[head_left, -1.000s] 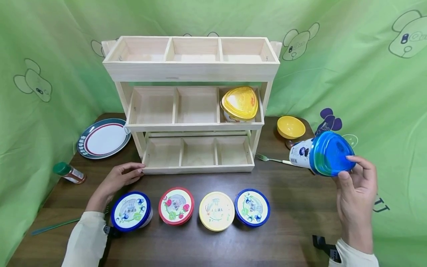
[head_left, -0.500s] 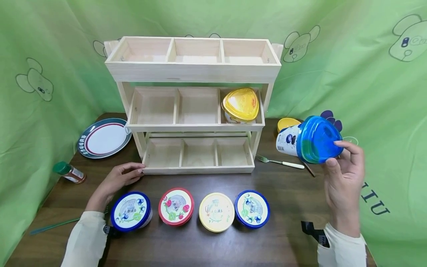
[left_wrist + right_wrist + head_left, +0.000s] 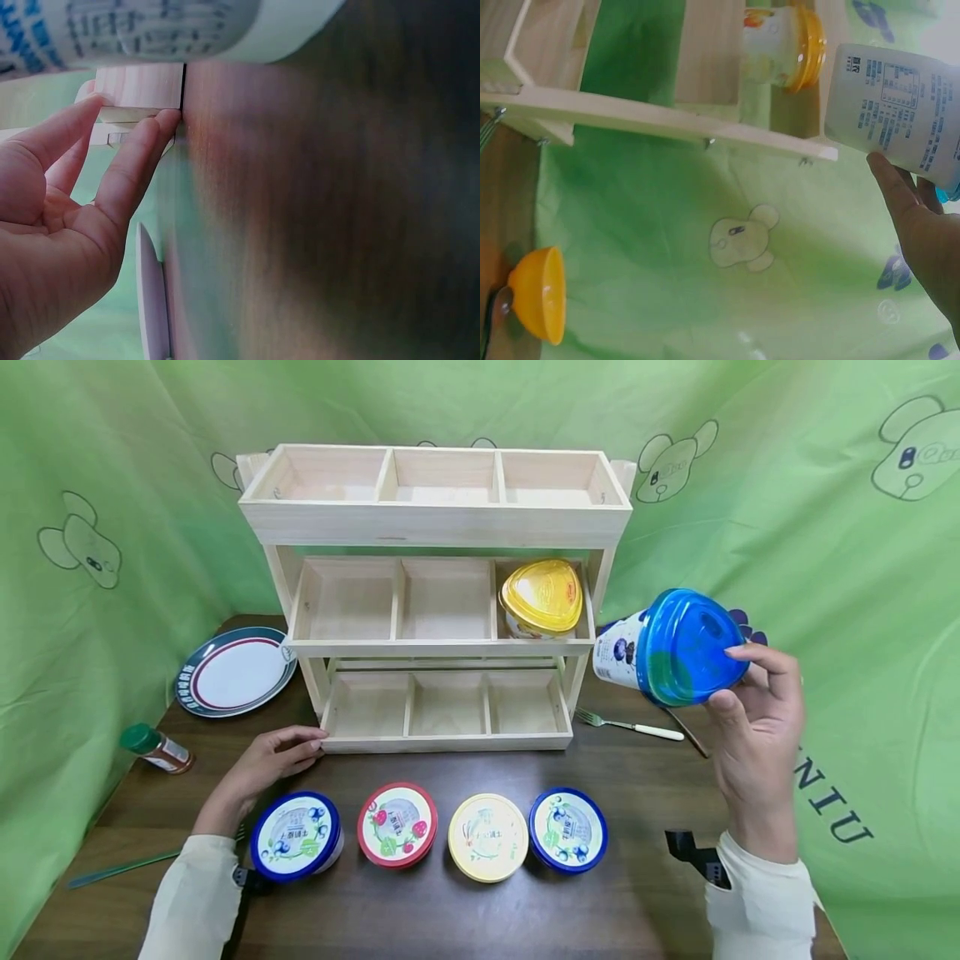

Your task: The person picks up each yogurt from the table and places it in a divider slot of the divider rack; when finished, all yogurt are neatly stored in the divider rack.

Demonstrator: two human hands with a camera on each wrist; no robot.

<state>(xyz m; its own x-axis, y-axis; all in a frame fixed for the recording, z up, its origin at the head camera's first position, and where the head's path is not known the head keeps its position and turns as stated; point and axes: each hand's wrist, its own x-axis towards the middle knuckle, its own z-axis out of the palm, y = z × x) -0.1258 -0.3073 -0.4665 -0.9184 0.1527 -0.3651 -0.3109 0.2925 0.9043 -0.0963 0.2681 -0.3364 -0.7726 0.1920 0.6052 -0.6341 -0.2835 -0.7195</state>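
My right hand (image 3: 757,735) grips a white tub with a blue lid (image 3: 693,647), fingers and thumb at the lid's edge. The tub is tilted on its side in the air, its base toward the right end of a three-tier wooden shelf (image 3: 435,523). In the right wrist view its printed white wall (image 3: 892,105) shows beside the shelf. My left hand (image 3: 273,756) touches the shelf's bottom left front corner with extended fingers; in the left wrist view the fingertips (image 3: 166,120) rest against the wood. A tub with a yellow lid (image 3: 542,596) sits in the middle tier's right compartment.
Blue-lidded (image 3: 296,837), red-lidded (image 3: 397,825), cream-lidded (image 3: 487,837) and another blue-lidded tub (image 3: 567,831) line the table's front. A plate (image 3: 236,672), green-capped jar (image 3: 156,748) and green utensil (image 3: 123,868) lie left; a fork (image 3: 630,726) and yellow bowl (image 3: 540,296), right.
My right hand has carried the blue-lidded tub left and up, closer to the shelf's right side, and now covers the yellow bowl in the head view. My left hand has stayed at the shelf corner.
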